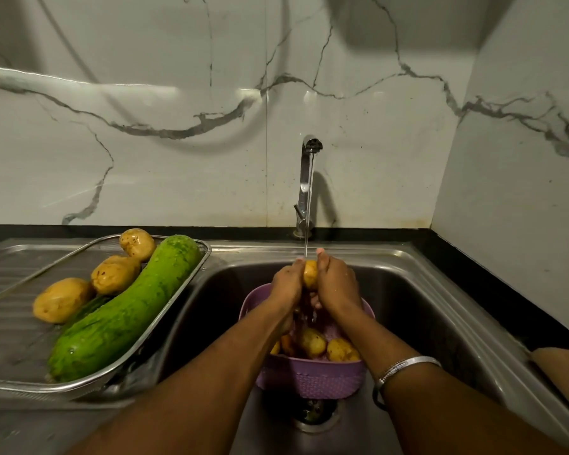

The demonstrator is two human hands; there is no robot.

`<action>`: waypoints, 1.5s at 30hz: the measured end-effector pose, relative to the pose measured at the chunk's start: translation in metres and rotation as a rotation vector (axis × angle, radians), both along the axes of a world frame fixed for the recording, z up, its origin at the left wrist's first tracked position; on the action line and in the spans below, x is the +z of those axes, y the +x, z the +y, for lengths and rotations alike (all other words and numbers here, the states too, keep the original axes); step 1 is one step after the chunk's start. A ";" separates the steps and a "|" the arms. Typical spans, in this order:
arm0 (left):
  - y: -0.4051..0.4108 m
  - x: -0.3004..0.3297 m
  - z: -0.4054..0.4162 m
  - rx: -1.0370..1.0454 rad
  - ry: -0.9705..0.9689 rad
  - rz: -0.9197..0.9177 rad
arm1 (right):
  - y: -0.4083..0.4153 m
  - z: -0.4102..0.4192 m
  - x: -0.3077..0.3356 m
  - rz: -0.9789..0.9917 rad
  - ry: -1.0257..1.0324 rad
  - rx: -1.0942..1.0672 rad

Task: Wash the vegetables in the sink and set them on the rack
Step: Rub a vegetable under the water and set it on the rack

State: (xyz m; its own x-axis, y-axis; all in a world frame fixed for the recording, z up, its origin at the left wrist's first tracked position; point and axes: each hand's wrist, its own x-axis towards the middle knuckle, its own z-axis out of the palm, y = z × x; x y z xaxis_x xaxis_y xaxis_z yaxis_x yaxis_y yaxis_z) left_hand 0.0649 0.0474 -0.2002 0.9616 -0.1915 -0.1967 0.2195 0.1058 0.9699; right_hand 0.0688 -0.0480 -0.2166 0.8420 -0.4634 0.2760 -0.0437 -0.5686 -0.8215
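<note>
Right now I have both hands closed round one potato (pixel 310 274) under the thin stream from the tap (pixel 307 185), left hand (pixel 287 285) and right hand (pixel 337 285) gripping it above the purple basket (pixel 309 376) in the sink (pixel 424 290). I'd turn it slowly under the water, rubbing every side and holding firmly, since wet skin is likely to slip. Washed potatoes and a green gourd (pixel 125 307) lie on the rack (pixel 184 292) over the steel drainboard (pixel 10 267), with a black counter (pixel 506 267) and marbled wall behind.

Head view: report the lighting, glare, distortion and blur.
Head view: dim, warm light; a bright glare streak on the marble wall at upper left; wide-angle bending curves the counter edge and the sink rim; the faucet throws a soft shadow to its right; the forearms near the lens are soft, while the potato between both hands stays fairly sharp.
</note>
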 end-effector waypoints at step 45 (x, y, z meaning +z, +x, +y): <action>0.017 -0.008 0.007 0.091 0.261 -0.288 | -0.027 -0.003 0.024 0.106 0.665 0.252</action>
State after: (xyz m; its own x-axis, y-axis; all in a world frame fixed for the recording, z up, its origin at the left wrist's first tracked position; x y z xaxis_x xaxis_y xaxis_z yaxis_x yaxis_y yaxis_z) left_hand 0.0815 0.0540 -0.2080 0.9952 -0.0820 0.0529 -0.0645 -0.1457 0.9872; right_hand 0.0418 -0.0513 -0.1925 0.9523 -0.2926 -0.0865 -0.0759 0.0474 -0.9960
